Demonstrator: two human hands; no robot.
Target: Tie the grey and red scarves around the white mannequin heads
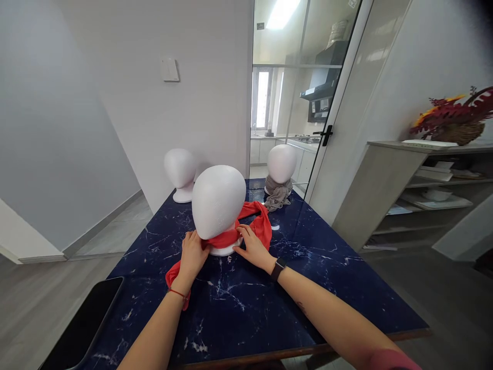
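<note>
A white foam mannequin head (219, 200) stands on the dark blue marbled table in front of me, leaning slightly left. Round its neck goes a red scarf (262, 226); one length loops out on the right, and the other end hangs down to the table under my left wrist. At the left side of the neck, my left hand (193, 255) has its fingers closed on the scarf, the tips partly hidden under the head. My right hand (253, 247) grips the scarf at the right side of the neck, its thumb low near the white base.
Behind on the left stands a bare white mannequin head (179, 167); at the back right another head (282, 162) wears a grey scarf (278, 194). A black phone (82, 324) lies at the table's (231, 318) left edge. A shelf unit (385, 180) and glass door are to the right.
</note>
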